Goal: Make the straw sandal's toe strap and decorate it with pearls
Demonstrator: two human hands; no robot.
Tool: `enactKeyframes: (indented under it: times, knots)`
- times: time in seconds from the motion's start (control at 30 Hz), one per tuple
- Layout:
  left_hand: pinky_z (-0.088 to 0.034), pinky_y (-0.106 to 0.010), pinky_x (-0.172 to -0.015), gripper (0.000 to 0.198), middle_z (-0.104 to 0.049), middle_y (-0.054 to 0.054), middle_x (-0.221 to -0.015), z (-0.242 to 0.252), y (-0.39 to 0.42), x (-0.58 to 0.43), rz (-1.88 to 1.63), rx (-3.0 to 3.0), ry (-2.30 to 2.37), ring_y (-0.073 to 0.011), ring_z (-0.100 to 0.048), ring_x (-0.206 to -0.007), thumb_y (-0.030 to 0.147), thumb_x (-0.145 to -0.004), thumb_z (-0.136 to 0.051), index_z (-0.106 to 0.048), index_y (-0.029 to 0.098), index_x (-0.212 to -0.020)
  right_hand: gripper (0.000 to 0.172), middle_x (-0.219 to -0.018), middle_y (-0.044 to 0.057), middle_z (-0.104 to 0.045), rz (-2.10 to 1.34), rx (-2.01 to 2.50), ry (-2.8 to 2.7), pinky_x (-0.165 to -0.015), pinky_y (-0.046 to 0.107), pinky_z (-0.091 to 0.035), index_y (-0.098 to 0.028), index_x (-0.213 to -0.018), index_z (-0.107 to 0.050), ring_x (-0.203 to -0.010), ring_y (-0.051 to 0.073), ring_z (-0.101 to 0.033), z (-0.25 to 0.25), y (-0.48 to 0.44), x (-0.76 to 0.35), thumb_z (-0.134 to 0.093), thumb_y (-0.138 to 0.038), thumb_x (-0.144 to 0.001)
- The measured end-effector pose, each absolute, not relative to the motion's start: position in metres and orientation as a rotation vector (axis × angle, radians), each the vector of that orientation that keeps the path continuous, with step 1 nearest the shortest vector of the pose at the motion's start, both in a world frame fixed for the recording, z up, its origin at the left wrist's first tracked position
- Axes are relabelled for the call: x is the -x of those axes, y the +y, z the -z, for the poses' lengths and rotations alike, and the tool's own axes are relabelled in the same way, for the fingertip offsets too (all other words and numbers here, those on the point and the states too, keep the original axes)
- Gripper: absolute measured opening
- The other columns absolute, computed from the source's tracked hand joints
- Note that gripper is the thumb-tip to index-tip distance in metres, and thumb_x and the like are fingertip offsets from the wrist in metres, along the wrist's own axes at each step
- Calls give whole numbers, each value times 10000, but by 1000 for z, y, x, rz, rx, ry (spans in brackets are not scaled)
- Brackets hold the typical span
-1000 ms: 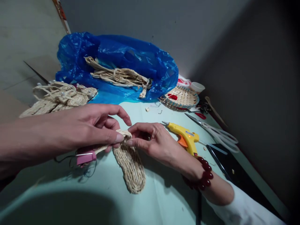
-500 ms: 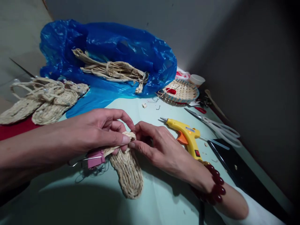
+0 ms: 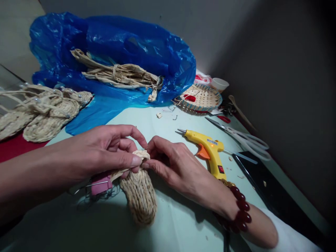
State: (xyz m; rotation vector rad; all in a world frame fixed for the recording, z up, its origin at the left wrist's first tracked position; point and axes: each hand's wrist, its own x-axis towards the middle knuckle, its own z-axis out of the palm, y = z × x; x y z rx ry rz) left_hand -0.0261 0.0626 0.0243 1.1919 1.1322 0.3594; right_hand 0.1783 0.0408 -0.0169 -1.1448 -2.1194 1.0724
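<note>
A small braided straw sole (image 3: 140, 196) hangs below my fingers, its rounded end toward me. My left hand (image 3: 112, 150) pinches a pale braided straw strap (image 3: 141, 154) at the top of the sole, thumb on top. My right hand (image 3: 173, 161) is closed at the strap's right end, thumb and forefinger pressed together there; a dark red bead bracelet circles that wrist. A pink binder clip (image 3: 101, 184) grips the strap's other end below my left hand. Dark loose thread (image 3: 97, 199) lies under the clip.
A yellow glue gun (image 3: 210, 150) lies to the right, with scissors (image 3: 236, 136) and a black phone-like slab (image 3: 262, 185) beyond. Behind are a straw bundle (image 3: 118, 75) on a blue plastic bag (image 3: 105, 38) and a woven basket (image 3: 204, 98). Finished-looking straw sandals (image 3: 52, 115) lie left.
The whole view has shifted slightly, so things appear a little further left. Both hands keep their hold at the strap, and the sole tilts a little with its near end lower.
</note>
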Motion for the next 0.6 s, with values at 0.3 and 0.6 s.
enactKeyframes:
  times: [0.3, 0.6]
  knots:
    - [-407, -114, -410, 222, -552, 71, -643, -13, 66, 32, -292, -1227, 1178, -100, -453, -548, 409, -753, -840, -715, 309, -907, 161, -770, -45, -590, -1034, 1187, -2165, -617, 247, -328, -187, -861, -532, -662, 108, -480, 14, 41, -179, -641, -159, -977]
    - [-449, -197, -507, 327, -628, 63, -640, 3, 44, 47, -443, -1286, 1335, -109, -510, -527, 599, -748, -768, -735, 307, -892, 157, -795, -24, -574, -926, 1261, -2316, -638, 270, -333, -200, -866, -521, -706, 132, -492, 6, 33, -180, -599, -174, -999]
